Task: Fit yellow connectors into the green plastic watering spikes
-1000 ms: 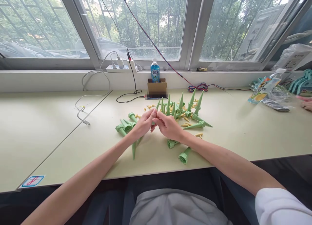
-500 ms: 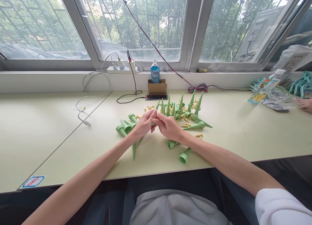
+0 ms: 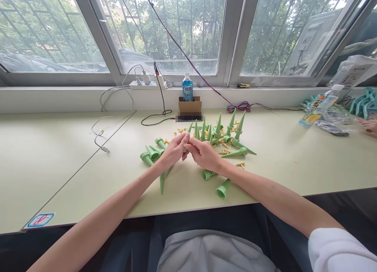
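My left hand (image 3: 176, 147) and my right hand (image 3: 203, 152) meet over the table, thumbs and fingers pressed together. The left is closed around a green plastic watering spike, its tip (image 3: 190, 127) pointing up above the thumb, and a bit of green shows between the hands. The right hand's fingers are pinched against it; what they grip is hidden. Behind the hands several green spikes (image 3: 218, 125) stand upright among small yellow pegs (image 3: 225, 145). More spikes (image 3: 146, 157) lie by my left wrist, and a threaded spike (image 3: 221, 191) lies beneath my right forearm.
A blue bottle (image 3: 187, 87) stands behind a small cardboard box (image 3: 190, 106). White cable (image 3: 101, 146) trails over the table at left, below a power strip (image 3: 147, 84). At far right are a clear bottle (image 3: 319, 107), plastic bags and another person's hand (image 3: 370, 126).
My hands hold almost the same position and grip. The other person's hand at the far right has shifted slightly.
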`<state>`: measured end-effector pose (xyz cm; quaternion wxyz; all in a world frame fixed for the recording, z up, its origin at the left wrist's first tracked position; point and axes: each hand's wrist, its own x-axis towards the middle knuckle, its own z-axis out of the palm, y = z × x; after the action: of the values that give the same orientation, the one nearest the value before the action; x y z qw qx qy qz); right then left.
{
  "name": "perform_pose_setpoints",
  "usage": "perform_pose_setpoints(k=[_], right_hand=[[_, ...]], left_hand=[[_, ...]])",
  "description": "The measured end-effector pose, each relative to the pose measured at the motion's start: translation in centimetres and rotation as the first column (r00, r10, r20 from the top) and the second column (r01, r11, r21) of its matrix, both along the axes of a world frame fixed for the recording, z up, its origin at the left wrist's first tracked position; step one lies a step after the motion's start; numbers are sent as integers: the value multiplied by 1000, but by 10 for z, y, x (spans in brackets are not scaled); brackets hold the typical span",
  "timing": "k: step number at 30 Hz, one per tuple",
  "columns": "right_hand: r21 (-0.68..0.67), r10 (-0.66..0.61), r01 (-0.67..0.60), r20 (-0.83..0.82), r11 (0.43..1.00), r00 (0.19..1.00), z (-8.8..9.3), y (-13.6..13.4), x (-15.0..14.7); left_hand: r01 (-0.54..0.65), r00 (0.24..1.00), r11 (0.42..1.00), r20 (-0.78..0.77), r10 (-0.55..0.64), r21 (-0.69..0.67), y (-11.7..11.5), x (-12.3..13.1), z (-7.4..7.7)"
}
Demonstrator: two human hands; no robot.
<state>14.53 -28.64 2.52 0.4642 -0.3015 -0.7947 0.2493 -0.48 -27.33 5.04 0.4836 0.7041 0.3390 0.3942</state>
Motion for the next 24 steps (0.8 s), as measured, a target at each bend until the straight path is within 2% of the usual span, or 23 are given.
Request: perform_pose_setpoints(k=[13, 24], right_hand=[[-36, 16, -15, 13, 999, 1000, -2, 0, -1], [-57, -8, 11, 62, 998, 998, 0, -2, -1]], left_hand=[[-11, 1000, 999, -3, 11, -35, -1, 2, 0], [59, 998, 993, -19, -61, -100, 2, 0, -3]])
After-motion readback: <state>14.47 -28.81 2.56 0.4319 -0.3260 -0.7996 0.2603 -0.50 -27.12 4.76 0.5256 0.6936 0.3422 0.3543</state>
